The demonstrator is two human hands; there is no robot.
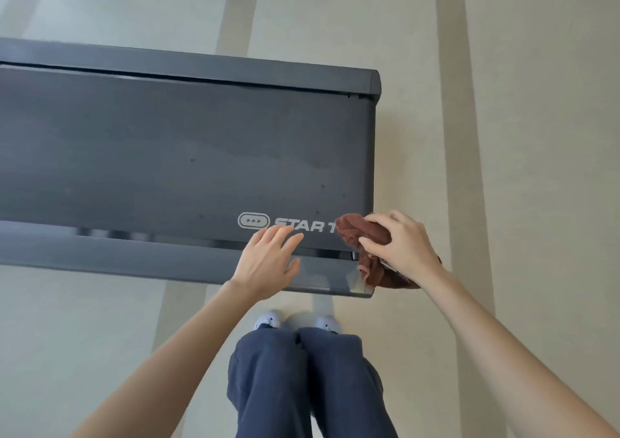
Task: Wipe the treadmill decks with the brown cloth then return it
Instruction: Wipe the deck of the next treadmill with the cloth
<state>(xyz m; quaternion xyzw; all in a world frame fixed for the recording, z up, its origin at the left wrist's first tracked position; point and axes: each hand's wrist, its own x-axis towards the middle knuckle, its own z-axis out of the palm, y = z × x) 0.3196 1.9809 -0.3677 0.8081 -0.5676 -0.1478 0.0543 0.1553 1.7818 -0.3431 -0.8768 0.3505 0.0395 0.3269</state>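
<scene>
The right hand (401,248) grips the brown cloth (367,253), with the fingers curled over the top of it and the thumb on the near side, so the cloth is bunched up inside the hand. The cloth lies on the near right corner of the treadmill deck (167,155); one part of it covers the end of the white lettering (303,224) on the dark belt, and another part hangs over the side rail (134,253) by the corner. The left hand (268,259) holds nothing: its fingers are straight and a little spread, and it lies flat on the near side rail with the fingertips reaching the edge of the belt, just beside the cloth but not touching it. The deck runs away to the left. The person stands close in front of it, in dark blue trousers (302,387) and light shoes (268,318), on a pale floor (536,135) with broad stripes.
</scene>
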